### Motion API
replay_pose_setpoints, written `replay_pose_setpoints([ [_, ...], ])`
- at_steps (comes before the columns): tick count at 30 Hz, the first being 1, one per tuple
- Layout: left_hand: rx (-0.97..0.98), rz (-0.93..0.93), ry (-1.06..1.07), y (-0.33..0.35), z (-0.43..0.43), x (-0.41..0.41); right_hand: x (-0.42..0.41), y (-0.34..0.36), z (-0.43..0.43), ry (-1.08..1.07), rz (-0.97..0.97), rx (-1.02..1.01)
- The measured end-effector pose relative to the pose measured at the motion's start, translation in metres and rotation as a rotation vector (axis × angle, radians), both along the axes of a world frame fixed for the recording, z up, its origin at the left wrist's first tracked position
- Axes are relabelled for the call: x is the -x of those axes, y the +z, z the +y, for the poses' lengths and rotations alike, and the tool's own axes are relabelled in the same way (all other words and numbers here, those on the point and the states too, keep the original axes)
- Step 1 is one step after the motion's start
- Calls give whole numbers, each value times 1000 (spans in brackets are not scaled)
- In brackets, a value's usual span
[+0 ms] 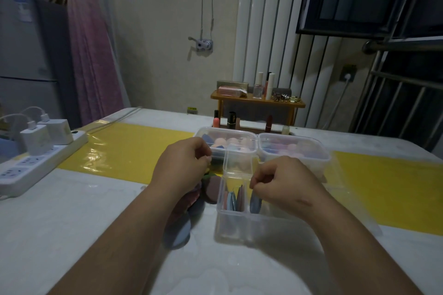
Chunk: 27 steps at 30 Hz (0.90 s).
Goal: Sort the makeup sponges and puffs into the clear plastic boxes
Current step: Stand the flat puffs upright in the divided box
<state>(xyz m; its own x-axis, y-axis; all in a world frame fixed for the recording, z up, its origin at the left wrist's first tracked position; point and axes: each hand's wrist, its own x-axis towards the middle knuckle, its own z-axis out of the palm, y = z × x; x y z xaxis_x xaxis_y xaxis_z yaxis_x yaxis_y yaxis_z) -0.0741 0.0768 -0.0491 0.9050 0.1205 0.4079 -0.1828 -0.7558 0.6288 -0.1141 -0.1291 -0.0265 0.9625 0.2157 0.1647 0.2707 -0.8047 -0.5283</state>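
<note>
Upright puffs (240,199) — in clear box (235,229)

Mostly plastic & foam on my feed, dim light.
Near box (239,227), far-left box (225,130), far-right box (321,163): clear hard plastic, smooth, slightly hazy. Blue puff (255,202) & brown puff (212,188): matt, soft-looking, no shine. Yellow strip (124,151): glossy film, wrinkled. Tabletop (72,223): white, smooth, faint sheen. Power strip (36,167): white plastic. Shelf (254,100): I read it as lacquered wood. Window rail (407,45): shiny metal. Dress (91,55): pink cloth.
</note>
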Motion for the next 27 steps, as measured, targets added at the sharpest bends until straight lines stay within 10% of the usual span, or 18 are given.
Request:
replay_pose_setpoints([
  [27, -296, 181, -7, -7, 1, -1, -2, -6, 0, 36, -14, -34],
])
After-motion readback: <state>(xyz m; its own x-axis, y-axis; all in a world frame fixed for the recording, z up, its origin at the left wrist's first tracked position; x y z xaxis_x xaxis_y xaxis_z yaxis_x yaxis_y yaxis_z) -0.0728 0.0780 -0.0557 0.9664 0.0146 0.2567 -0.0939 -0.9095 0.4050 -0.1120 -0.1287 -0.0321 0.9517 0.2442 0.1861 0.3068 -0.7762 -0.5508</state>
